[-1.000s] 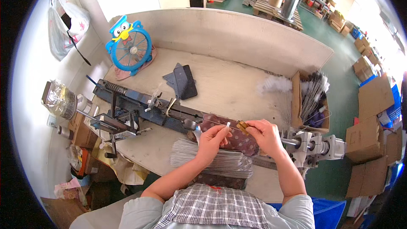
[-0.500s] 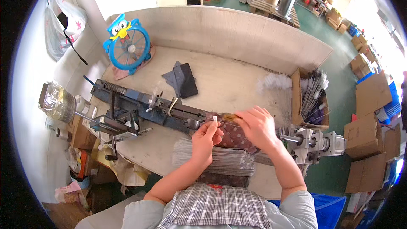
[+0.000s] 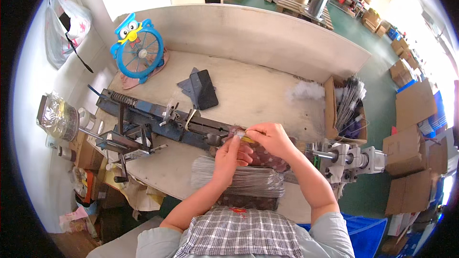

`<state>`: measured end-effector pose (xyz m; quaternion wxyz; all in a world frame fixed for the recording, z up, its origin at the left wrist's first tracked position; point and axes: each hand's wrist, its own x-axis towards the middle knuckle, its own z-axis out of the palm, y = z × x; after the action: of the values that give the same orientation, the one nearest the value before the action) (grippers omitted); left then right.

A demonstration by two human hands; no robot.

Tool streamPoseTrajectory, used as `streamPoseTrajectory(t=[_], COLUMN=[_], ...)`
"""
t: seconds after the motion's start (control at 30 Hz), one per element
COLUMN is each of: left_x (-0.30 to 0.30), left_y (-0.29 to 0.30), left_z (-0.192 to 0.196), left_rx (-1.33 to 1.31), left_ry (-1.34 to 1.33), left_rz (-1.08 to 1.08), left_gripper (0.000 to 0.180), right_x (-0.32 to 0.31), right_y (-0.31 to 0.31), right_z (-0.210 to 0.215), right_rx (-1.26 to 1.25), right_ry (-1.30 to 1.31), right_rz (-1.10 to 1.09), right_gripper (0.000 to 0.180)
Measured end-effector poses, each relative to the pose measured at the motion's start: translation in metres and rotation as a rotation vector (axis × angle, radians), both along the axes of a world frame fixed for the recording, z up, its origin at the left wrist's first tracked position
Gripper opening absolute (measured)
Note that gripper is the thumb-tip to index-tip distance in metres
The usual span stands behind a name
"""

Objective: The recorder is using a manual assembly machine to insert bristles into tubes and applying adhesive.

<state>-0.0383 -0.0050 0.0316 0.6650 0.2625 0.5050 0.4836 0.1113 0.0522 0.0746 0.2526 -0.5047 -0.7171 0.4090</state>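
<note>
My left hand (image 3: 229, 158) is closed in a pinch, thumb and forefinger on a small white piece (image 3: 240, 134). Against it from the right comes my right hand (image 3: 273, 138), closed around a small yellow object (image 3: 248, 139) whose kind is mostly hidden by the fingers. Both hands meet over a dark red-brown spotted cloth (image 3: 267, 157) at the right end of a long dark metal bench fixture (image 3: 160, 123). Just below the hands, a bundle of thin grey wires (image 3: 234, 179) in clear plastic lies across the table's front.
A blue cartoon-faced fan (image 3: 139, 52) stands at the back left. A black phone (image 3: 207, 90) lies on the table. The cardboard box (image 3: 330, 110) at right holds thin wire brushes. Beside it sits a metal shaft mechanism (image 3: 351, 158). A crank (image 3: 121, 177) juts out at left.
My right hand has moved left and in, bringing the yellow object up to the white piece. My left hand still pinches the white piece. The whole view has shifted slightly.
</note>
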Motion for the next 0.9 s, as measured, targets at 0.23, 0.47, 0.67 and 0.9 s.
streamPoseTrajectory(t=[0.23, 0.47, 0.67, 0.9], left_x=[0.012, 0.015, 0.024, 0.021], left_y=[0.003, -0.001, 0.001, 0.002], left_z=[-0.001, -0.009, -0.005, -0.012], left_rx=[-0.005, 0.076, 0.139, 0.176], left_ry=[-0.39, -0.439, -0.431, -0.414], left_rz=[0.208, 0.276, 0.301, 0.303], left_gripper=[0.038, 0.025, 0.015, 0.013], right_x=[-0.009, -0.019, -0.008, 0.006], right_y=[-0.017, -0.024, -0.026, -0.023], right_z=[-0.009, -0.013, -0.011, -0.013], right_rx=[0.5, 0.756, 0.823, 0.761], right_ry=[-0.15, -0.246, -0.247, -0.199], right_rz=[-0.042, -0.14, -0.044, 0.02], right_gripper=[0.025, 0.028, 0.021, 0.023])
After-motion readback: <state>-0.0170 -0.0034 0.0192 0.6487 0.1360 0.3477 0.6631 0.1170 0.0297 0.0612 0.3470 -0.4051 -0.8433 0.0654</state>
